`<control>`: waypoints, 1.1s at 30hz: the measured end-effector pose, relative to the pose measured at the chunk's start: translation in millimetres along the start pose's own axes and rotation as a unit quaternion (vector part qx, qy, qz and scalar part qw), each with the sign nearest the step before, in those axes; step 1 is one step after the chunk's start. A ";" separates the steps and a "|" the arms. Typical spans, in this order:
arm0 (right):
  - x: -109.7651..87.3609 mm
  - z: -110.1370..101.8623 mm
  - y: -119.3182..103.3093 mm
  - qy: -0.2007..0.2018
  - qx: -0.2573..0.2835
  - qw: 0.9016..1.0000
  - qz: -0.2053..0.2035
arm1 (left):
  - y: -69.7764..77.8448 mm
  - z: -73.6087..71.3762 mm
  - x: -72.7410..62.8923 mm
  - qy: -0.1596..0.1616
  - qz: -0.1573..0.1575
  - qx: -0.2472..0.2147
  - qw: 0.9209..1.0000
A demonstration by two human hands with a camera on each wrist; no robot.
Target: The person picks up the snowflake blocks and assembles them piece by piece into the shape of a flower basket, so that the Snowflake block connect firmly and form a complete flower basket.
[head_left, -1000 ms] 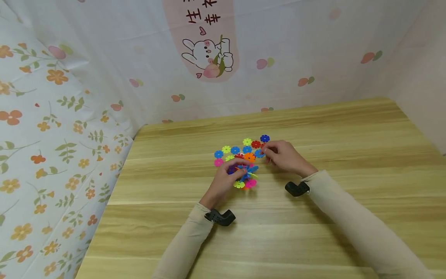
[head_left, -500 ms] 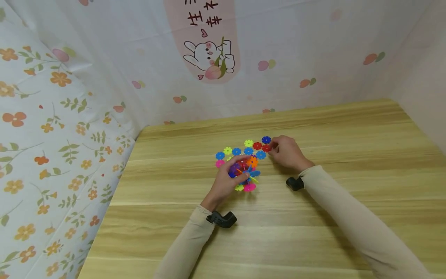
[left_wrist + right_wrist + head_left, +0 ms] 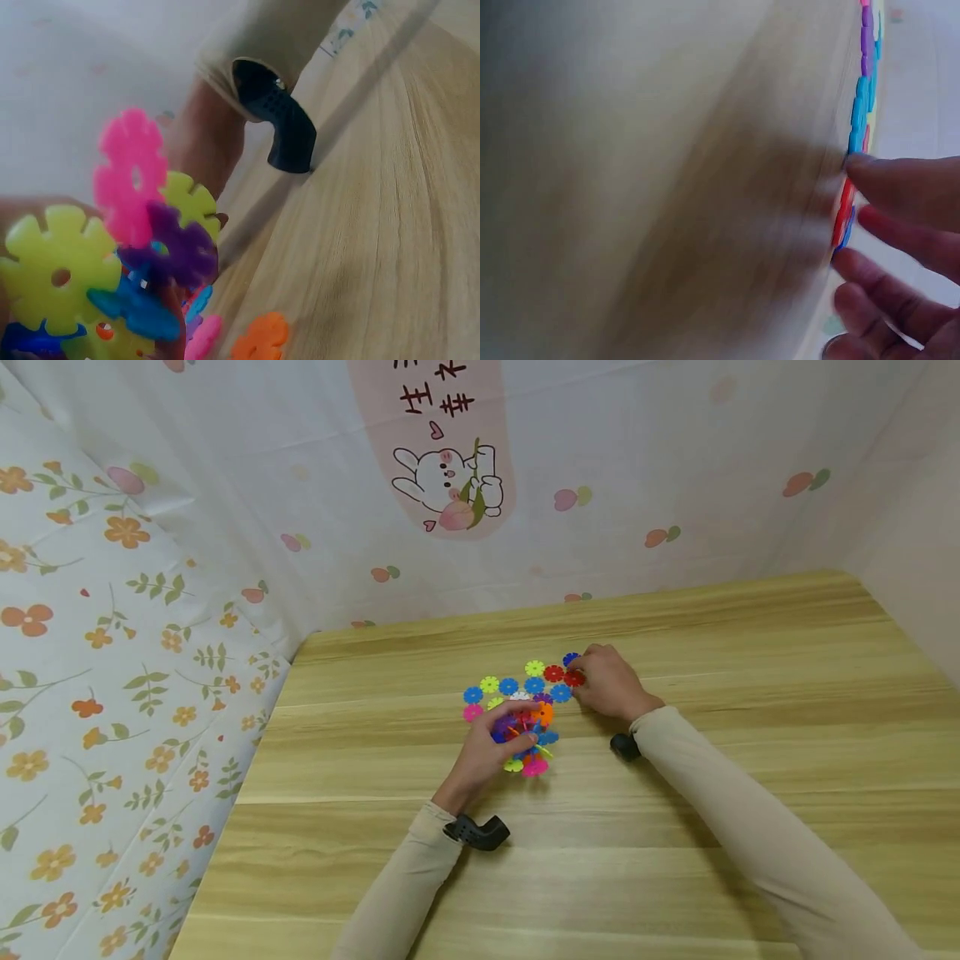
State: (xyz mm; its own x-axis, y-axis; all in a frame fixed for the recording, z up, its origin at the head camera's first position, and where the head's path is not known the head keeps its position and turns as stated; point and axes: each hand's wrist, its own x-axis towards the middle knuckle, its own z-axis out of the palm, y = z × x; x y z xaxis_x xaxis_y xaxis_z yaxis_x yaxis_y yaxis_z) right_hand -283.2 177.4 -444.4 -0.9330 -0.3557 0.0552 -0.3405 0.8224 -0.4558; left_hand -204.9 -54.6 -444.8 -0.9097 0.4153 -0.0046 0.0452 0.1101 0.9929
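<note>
My left hand (image 3: 480,753) grips a cluster of interlocked plastic snowflake discs (image 3: 548,738), its fingers curled over the top. In the left wrist view, pink (image 3: 127,187), yellow (image 3: 37,262) and purple (image 3: 180,251) discs of the cluster jut out at various angles. Farther right, my right hand (image 3: 611,683) is at a red snowflake disc (image 3: 574,679) lying flat at the right end of the loose discs. In the right wrist view, thumb and fingers sit at opposite edges of that red disc (image 3: 843,216). A dark blue disc (image 3: 571,658), partly hidden, lies just behind it.
Several loose discs lie flat in a patch behind the cluster, among them a yellow disc (image 3: 535,668), another red disc (image 3: 553,673), a light blue disc (image 3: 561,693) and a pink disc (image 3: 472,712). A printed cloth (image 3: 637,485) hangs behind the wooden table (image 3: 675,627).
My right hand has moved off the light blue disc, passed to the right, then come in over the end red disc. The left hand keeps the cluster, turning it slightly.
</note>
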 end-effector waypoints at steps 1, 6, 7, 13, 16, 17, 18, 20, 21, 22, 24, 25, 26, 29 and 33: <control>0.6 0.1 -1.5 -0.005 -0.005 1.000 0.001 | -0.5 0.1 0.1 -0.001 -0.001 0.001 1.000; 1.7 -0.8 -4.9 -0.033 0.000 0.999 0.015 | -1.9 1.1 0.0 -0.003 -0.001 -0.003 1.000; 1.7 -1.1 -4.7 -0.038 0.008 0.999 0.019 | -2.0 1.4 -0.3 -0.003 -0.004 -0.008 1.000; -4.1 -4.1 -0.6 -0.056 0.054 0.997 0.027 | -4.5 3.6 -1.2 0.008 -0.025 -0.056 0.998; -9.9 -5.5 0.8 -0.058 0.069 0.996 0.018 | -6.7 4.4 -0.5 0.017 -0.028 -0.080 0.996; -12.2 -6.2 1.2 -0.059 0.077 0.995 0.018 | -7.4 4.6 -0.2 0.020 -0.028 -0.087 0.996; -14.8 -7.0 1.3 -0.058 0.087 0.994 0.018 | -7.7 4.9 0.2 0.021 -0.027 -0.094 0.995; -20.5 -8.6 1.0 -0.058 0.110 0.992 0.016 | -8.6 5.1 0.3 0.026 -0.026 -0.104 0.994; -23.6 -9.7 0.3 -0.058 0.125 0.990 0.016 | -8.6 5.2 0.1 0.028 -0.025 -0.108 0.993; -27.2 -10.9 0.1 -0.058 0.138 0.989 0.017 | -8.6 5.7 0.2 0.030 -0.026 -0.112 0.993; -34.2 -13.6 -2.5 -0.059 0.169 0.984 0.012 | -8.5 6.5 0.3 0.033 -0.026 -0.115 0.992; -37.7 -15.1 -4.9 -0.058 0.184 0.981 0.007 | -8.6 6.8 0.4 0.035 -0.028 -0.116 0.992; -41.0 -16.7 -7.7 -0.057 0.200 0.978 0.003 | -8.5 7.1 0.6 0.037 -0.027 -0.117 0.992; -49.9 -20.3 -18.1 -0.045 0.234 0.971 -0.016 | -8.5 7.7 1.8 0.040 -0.025 -0.115 0.992; -59.0 -21.9 -31.8 -0.015 0.256 0.966 -0.032 | -8.0 9.5 4.2 0.041 -0.014 -0.114 0.993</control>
State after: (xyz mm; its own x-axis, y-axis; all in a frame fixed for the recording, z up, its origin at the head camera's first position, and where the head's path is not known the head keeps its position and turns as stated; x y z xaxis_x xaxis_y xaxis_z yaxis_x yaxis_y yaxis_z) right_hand -219.8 182.0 -413.7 -0.9055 -0.4176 0.0754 -0.2879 0.4739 -0.8322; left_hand -205.2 -45.1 -453.9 -0.9401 0.3394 -0.0328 -0.0672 -0.0900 0.9937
